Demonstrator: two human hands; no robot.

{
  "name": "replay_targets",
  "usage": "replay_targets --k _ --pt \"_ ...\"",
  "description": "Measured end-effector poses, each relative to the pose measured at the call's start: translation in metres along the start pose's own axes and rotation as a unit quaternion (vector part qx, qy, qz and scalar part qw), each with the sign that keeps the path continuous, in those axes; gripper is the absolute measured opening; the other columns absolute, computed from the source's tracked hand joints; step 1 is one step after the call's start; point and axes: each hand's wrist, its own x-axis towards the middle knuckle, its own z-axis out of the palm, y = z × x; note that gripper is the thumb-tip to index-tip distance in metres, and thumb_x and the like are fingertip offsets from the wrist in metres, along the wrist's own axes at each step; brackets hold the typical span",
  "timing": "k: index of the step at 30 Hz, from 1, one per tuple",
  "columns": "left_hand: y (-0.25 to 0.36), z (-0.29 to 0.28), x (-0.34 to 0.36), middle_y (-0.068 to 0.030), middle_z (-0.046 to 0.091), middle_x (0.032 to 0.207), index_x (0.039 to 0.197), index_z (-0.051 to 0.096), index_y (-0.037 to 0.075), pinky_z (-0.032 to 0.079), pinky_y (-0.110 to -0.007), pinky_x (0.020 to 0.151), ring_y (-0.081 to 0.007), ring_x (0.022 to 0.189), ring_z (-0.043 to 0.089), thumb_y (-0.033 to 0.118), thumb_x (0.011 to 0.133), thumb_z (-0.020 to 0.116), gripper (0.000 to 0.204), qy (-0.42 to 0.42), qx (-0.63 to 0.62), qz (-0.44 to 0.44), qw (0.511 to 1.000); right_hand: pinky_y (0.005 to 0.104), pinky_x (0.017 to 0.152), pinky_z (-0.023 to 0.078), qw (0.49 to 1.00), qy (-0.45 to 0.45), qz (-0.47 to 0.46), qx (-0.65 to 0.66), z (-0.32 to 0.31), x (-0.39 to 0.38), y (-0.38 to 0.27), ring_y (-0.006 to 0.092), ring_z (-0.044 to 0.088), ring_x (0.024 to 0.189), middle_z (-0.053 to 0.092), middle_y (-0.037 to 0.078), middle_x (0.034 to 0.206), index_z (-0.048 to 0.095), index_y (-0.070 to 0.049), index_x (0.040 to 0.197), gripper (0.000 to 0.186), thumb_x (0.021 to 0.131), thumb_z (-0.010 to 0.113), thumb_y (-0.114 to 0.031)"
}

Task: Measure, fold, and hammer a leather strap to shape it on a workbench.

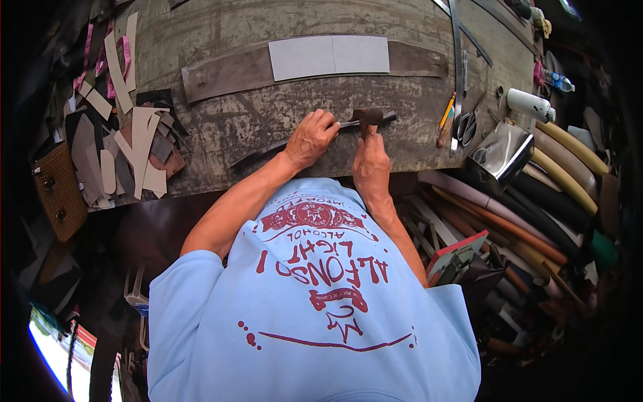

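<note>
- Dark strip (268,152) lies slantwise near our edge of the workbench (415,151), partly hidden by our left hand (313,139) and the hammer (368,116).
- Our left hand's fingers are bunched at the strip; we cannot tell whether they pinch or just press it.
- Our right hand (372,161) is clamped round the hammer's handle, its head over the strip.
- Beyond, 2 white sheets (303,58) lie on a long brown piece (224,75).
- Scraps (144,144) crowd our left; scissors (465,127), a yellow pencil (447,110) and a metal tin (501,151) flank our right.
</note>
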Motion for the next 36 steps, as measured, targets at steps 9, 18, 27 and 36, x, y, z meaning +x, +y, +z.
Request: replay_targets --k 9,18,27,36 --pt "0.001 0.002 0.000 -0.0087 0.058 0.091 0.095 0.066 0.003 0.049 -0.038 0.076 -0.0276 0.087 0.057 0.004 0.074 0.075 0.023 0.025 -0.034 -0.024 0.999 0.0494 0.062 0.050 1.000 -0.008 0.009 -0.005 0.011 -0.004 -0.001 0.0411 0.062 0.079 0.055 0.021 0.095 0.030 0.002 0.150 0.058 0.096 0.052 -0.004" --pt "0.002 0.000 -0.002 -0.0090 0.058 0.093 0.092 0.063 0.002 0.049 -0.039 0.079 -0.0284 0.089 0.057 0.004 0.074 0.075 0.022 0.015 -0.044 -0.047 0.998 0.0488 0.058 0.049 1.000 0.000 -0.016 -0.002 0.017 -0.012 -0.001 0.0413 0.061 0.073 0.055 0.021 0.095 0.024 -0.006 0.154 0.066 0.096 0.053 -0.002" --pt "-0.001 -0.002 -0.012 -0.0082 0.059 0.094 0.093 0.064 0.002 0.049 -0.038 0.079 -0.0272 0.091 0.057 0.002 0.074 0.074 0.021 0.004 -0.023 -0.022 0.999 0.0502 0.060 0.049 0.999 0.004 -0.036 0.023 0.007 -0.005 -0.006 0.0432 0.060 0.074 0.056 0.022 0.096 0.023 -0.006 0.155 0.068 0.094 0.054 -0.001" --pt "-0.003 0.002 -0.015 -0.0088 0.059 0.094 0.089 0.064 0.002 0.049 -0.038 0.079 -0.0273 0.090 0.057 0.002 0.073 0.074 0.019 0.008 -0.034 -0.025 0.999 0.0492 0.059 0.048 0.999 0.005 -0.005 0.036 0.003 -0.004 -0.017 0.0419 0.061 0.075 0.056 0.022 0.095 0.027 -0.004 0.153 0.063 0.095 0.052 0.000"
